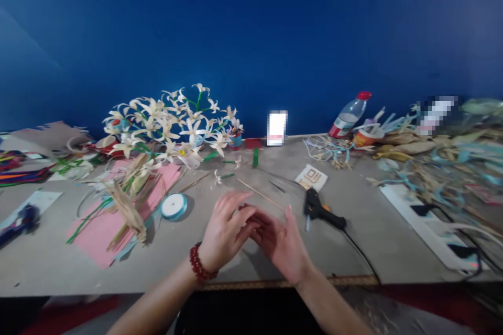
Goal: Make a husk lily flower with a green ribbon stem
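Grip curled, your left hand (pixel 223 231) beside your right hand (pixel 286 249) (anything pinched, I can't tell); work lightly, clear of the glue gun (pixel 313 202).

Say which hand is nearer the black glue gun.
Right. The right hand is left of the black glue gun, with a gap; the left hand is farther left.

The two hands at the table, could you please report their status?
Left hand and right hand close together, fingers curled; grip contents unclear. Thin stick just beyond. Glue gun to the right, ribbon spool left.
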Tool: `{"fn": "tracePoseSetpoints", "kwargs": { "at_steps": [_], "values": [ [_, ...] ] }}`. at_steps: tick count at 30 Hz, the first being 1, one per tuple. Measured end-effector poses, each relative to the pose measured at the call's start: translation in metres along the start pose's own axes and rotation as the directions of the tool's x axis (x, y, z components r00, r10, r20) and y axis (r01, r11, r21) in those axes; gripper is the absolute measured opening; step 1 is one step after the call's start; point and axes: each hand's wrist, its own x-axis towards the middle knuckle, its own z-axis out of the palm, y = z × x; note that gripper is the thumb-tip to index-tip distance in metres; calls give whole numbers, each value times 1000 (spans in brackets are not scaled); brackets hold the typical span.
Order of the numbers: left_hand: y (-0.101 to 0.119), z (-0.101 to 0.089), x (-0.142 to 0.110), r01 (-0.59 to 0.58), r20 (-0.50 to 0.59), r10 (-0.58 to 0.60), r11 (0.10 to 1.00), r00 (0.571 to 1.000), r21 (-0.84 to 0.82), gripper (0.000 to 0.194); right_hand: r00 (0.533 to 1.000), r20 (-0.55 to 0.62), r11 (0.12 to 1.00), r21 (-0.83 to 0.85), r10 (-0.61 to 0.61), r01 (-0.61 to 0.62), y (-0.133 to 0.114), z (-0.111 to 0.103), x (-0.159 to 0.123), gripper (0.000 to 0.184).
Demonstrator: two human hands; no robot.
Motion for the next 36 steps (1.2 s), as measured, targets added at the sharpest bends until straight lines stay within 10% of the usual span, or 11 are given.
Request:
{"fn": "tracePoseSetpoints", "kwargs": {
  "at_steps": [9, 12, 20, 29, 33, 36],
  "values": [
    [10, 14, 7, -249, -55, 254, 965, 966, 85, 23, 999, -1, 998, 26, 49, -49, -1, -10, -4, 70],
    [7, 14, 0, -322, -40, 329, 939, 944, 117, 19, 983, -147, 991, -92, -106, 93, -7, -17, -1, 54],
    [2, 10, -5, -292, -33, 298, 948, 954, 130, 18, 970, -93, 898, -407, -225, 169, -18, -25, -5, 20],
    [-3, 6, -12, -295, -13, 297, 951, 955, 92, 25, 845, -214, 735, -623, -489, 268, -29, -39, 3, 20],
    [-4, 11, -12, -303, 25, 302, 946, 953, 120, 23, 822, -6, 503, -794, -569, 342, -31, -29, -4, 14],
    [-6, 21, -10, -278, 86, 269, 952, 959, 127, 18, 699, 239, 181, -864, -674, 469, -35, -15, -7, 14]
  ]
}}
